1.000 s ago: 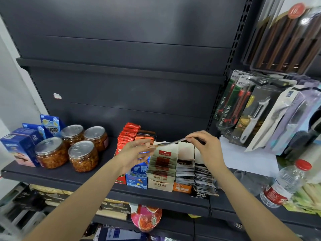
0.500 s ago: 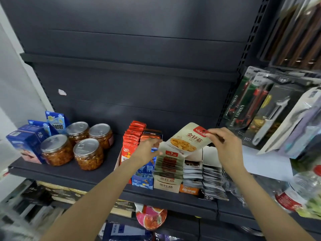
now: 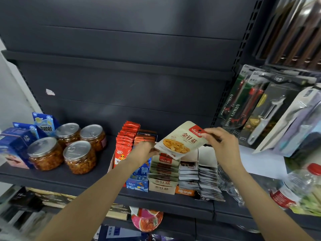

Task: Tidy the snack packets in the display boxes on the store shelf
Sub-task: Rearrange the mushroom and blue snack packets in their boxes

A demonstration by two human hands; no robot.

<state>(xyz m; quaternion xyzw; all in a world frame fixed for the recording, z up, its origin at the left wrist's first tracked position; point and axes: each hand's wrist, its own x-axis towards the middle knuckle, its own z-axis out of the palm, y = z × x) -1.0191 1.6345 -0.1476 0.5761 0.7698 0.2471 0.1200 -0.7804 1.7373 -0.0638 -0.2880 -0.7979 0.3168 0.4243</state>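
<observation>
Lower shelf: a round red snack pack [image 3: 147,220] sits below the shelf edge [image 3: 156,204], nearest the viewer and apart from the work.

Beige box: the open display box [image 3: 162,186] stands at the front of the shelf with its beige packets [image 3: 164,168] filed upright, so each label faces the shopper.

Neighbouring boxes: a blue box [image 3: 138,183] stands on its left, and on its right an orange-fronted box [image 3: 185,192] with black and white packets [image 3: 206,181] that lean and spill forward, likely the untidy part left to do.

Loose packet: one beige snack packet [image 3: 180,140] is held in the air just above the beige box, face up and tilted, probably to read the label and match it to its row.

Left hand: the left hand [image 3: 144,152] pinches the packet's lower left corner, steadying it.

Right hand: the right hand [image 3: 220,145] pinches the upper right corner by the red label, so the packet hangs stretched between both hands.

Next move: judged from the pose, the packet wants turning upright and sliding into the beige row.

Red packets: a tall row of red packets [image 3: 126,141] stands behind and to the left.

Jars: four sealed jars [image 3: 78,156] stand well to the left, with blue cartons [image 3: 16,146] beyond them.

Far right: a water bottle [image 3: 293,186], and hanging utility knives [image 3: 243,105].
</observation>
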